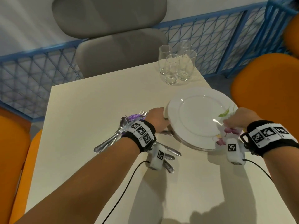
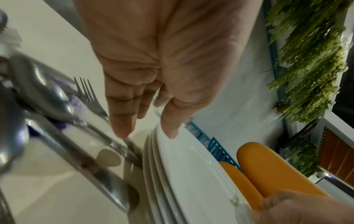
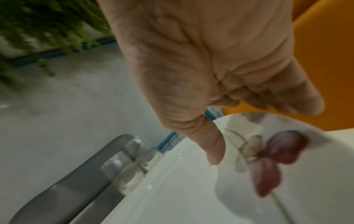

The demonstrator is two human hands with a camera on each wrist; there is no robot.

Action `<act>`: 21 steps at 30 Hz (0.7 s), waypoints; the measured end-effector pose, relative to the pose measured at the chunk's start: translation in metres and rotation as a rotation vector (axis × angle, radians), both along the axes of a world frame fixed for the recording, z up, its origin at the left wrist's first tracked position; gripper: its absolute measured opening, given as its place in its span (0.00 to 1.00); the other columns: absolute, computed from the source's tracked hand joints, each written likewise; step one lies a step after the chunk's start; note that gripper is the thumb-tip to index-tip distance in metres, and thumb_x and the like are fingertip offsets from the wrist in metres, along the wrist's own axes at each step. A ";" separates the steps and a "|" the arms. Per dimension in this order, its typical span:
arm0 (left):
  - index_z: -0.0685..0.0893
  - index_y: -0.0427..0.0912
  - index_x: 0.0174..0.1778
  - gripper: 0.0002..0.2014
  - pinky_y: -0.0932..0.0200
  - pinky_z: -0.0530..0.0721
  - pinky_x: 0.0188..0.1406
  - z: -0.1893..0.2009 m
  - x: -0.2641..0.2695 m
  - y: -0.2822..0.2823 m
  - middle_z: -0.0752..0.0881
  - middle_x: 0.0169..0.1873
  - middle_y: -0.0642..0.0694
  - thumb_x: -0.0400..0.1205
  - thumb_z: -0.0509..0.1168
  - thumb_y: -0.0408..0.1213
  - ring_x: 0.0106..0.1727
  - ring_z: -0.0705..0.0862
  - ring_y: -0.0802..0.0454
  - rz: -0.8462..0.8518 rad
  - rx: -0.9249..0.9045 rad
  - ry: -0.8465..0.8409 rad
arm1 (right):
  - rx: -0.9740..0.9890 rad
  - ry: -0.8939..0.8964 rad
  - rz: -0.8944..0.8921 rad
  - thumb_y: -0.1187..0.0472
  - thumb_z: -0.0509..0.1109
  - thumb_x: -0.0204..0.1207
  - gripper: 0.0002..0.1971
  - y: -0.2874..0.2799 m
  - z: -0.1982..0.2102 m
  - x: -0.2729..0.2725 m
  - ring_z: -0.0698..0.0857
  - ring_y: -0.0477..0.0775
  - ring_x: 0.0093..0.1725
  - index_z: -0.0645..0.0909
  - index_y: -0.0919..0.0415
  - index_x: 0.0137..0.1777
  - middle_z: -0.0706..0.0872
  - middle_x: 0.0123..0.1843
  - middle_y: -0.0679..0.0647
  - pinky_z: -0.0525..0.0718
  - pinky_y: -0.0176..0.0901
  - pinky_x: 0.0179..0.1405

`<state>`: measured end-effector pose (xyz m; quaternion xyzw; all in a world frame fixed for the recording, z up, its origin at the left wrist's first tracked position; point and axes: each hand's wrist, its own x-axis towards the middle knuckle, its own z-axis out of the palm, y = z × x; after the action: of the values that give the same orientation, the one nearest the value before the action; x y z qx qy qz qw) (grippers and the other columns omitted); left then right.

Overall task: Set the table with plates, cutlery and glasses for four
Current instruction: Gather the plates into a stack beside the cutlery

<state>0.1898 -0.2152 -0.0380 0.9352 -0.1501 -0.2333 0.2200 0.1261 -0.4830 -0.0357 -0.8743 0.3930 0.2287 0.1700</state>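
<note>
While both hands work the plate stack (image 1: 196, 117), nothing is laid out yet: judging by the layout, the task is at its very start. The stack sits on the right side of the surface (image 1: 97, 102), several white plates deep in the left wrist view, with a floral print on the top plate's near rim. Left hand (image 1: 156, 118) grips the stack's left edge, thumb on top of the rim and fingers curled down the side toward the underside. Right hand (image 1: 239, 118) is at the right rim, thumb pressed on top over the print; its other fingers look curled, but whether they're hooked under the rim I can't tell from the blur. Whether they hold the top plate alone or the whole stack is unclear. Just left of the stack, the cutlery pile (image 1: 118, 135) lies bunched: spoons, a knife, forks, partly on something purple, more handles under the left wrist. Four glasses (image 1: 176, 63) stand clustered at the far edge, well apart from the hands. Grey chair (image 1: 113, 50) beyond, orange chairs (image 1: 267, 81) at the sides. Left to do: four plates out to four seats, then cutlery, then glasses, i.e. basically all of it.
</note>
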 end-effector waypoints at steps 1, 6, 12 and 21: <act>0.70 0.35 0.76 0.27 0.52 0.78 0.66 0.004 0.002 0.011 0.79 0.69 0.38 0.82 0.65 0.41 0.68 0.78 0.42 0.012 0.006 -0.005 | -0.099 -0.040 0.032 0.49 0.74 0.67 0.26 0.008 0.004 0.003 0.84 0.62 0.49 0.79 0.70 0.57 0.85 0.50 0.64 0.85 0.51 0.48; 0.67 0.38 0.79 0.29 0.50 0.75 0.72 0.008 0.014 0.087 0.75 0.74 0.38 0.82 0.64 0.40 0.73 0.75 0.41 0.170 0.110 -0.034 | -0.268 -0.383 0.510 0.59 0.67 0.79 0.22 0.100 0.028 0.016 0.72 0.66 0.70 0.72 0.69 0.70 0.76 0.68 0.68 0.65 0.51 0.70; 0.72 0.36 0.69 0.20 0.48 0.74 0.65 -0.015 0.006 0.161 0.77 0.65 0.35 0.84 0.57 0.41 0.67 0.74 0.36 0.191 0.404 -0.011 | -0.044 -0.295 0.875 0.70 0.64 0.75 0.19 0.212 -0.014 0.023 0.72 0.62 0.67 0.73 0.69 0.66 0.75 0.65 0.62 0.72 0.49 0.68; 0.72 0.40 0.65 0.23 0.48 0.73 0.66 -0.048 -0.018 0.191 0.71 0.65 0.38 0.79 0.64 0.49 0.67 0.68 0.39 0.134 0.302 0.043 | -0.288 -0.074 0.786 0.59 0.61 0.76 0.26 0.247 -0.053 0.038 0.70 0.65 0.70 0.68 0.70 0.73 0.70 0.72 0.66 0.70 0.55 0.72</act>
<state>0.1720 -0.0244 -0.0861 0.9604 -0.0462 -0.2579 0.0952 0.1638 -0.2359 -0.0886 -0.9802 0.0511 0.1873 -0.0401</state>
